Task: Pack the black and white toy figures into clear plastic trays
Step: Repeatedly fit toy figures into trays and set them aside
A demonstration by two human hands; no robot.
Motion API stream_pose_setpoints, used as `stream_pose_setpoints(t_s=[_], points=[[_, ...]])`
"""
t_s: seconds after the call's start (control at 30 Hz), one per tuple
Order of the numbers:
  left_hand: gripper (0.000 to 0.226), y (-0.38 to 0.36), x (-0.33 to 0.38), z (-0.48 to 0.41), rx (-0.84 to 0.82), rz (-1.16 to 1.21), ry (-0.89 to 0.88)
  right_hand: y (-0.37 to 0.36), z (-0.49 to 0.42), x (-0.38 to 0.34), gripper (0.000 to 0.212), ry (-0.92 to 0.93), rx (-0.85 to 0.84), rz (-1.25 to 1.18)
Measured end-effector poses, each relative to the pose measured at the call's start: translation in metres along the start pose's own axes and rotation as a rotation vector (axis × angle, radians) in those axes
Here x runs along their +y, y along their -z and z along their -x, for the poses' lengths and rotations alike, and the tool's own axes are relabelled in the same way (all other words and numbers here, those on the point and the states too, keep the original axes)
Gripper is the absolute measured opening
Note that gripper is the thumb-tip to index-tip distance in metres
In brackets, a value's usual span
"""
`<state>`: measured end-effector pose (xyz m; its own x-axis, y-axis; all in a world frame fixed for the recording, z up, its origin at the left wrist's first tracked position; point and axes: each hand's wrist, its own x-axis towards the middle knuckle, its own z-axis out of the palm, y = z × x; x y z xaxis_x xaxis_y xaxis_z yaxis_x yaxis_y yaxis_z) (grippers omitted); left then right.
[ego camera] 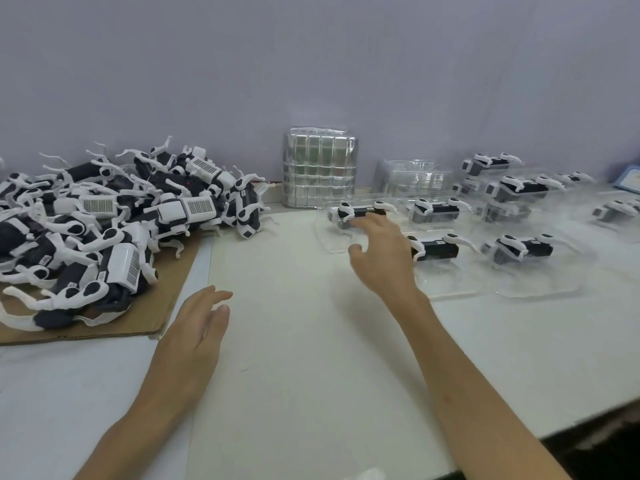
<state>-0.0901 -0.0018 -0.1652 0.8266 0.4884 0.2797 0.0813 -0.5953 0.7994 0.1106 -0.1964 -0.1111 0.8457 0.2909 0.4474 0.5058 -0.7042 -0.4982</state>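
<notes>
The right hand (377, 251) is spread, fingertips touching a toy figure (360, 212) in a clear tray (330, 239), far middle. The left hand (197, 327) is flat with fingers together, beside the cardboard (166, 299) edge under the toy pile (104, 216). White table (304, 341) lies wide between the hands.

loose figures (104, 216): heaped, far left | packed figures (434, 210): upright in clear trays (450, 289), right
</notes>
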Motion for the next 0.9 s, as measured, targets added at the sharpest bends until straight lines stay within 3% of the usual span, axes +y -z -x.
stream_pose_setpoints(t_s=[0.1, 0.33, 0.43, 0.5, 0.57, 0.63, 0.9], points=[[0.024, 0.001, 0.002, 0.000, -0.004, 0.022, 0.028, -0.002, -0.002, 0.012, 0.046, -0.084, -0.187, 0.237], [0.025, 0.001, 0.007, 0.003, -0.004, 0.029, 0.040, 0.019, -0.011, 0.039, 0.036, -0.239, -0.038, 0.242], [0.025, 0.000, 0.007, 0.003, -0.002, 0.036, 0.038, 0.024, -0.014, 0.036, 0.038, -0.105, 0.040, 0.178], [0.024, 0.000, 0.007, 0.002, 0.003, 0.040, 0.029, 0.025, -0.015, 0.033, 0.039, -0.031, -0.054, 0.200], [0.023, 0.000, 0.007, 0.003, 0.005, 0.039, 0.021, 0.029, -0.015, 0.041, 0.040, -0.084, -0.210, 0.357], [0.023, 0.000, 0.007, 0.003, 0.010, 0.034, 0.015, 0.034, -0.014, 0.060, 0.041, -0.131, -0.254, 0.433], [0.021, -0.001, 0.008, 0.003, 0.014, 0.060, 0.034, 0.068, -0.012, 0.148, 0.025, -0.097, -0.063, 0.488]])
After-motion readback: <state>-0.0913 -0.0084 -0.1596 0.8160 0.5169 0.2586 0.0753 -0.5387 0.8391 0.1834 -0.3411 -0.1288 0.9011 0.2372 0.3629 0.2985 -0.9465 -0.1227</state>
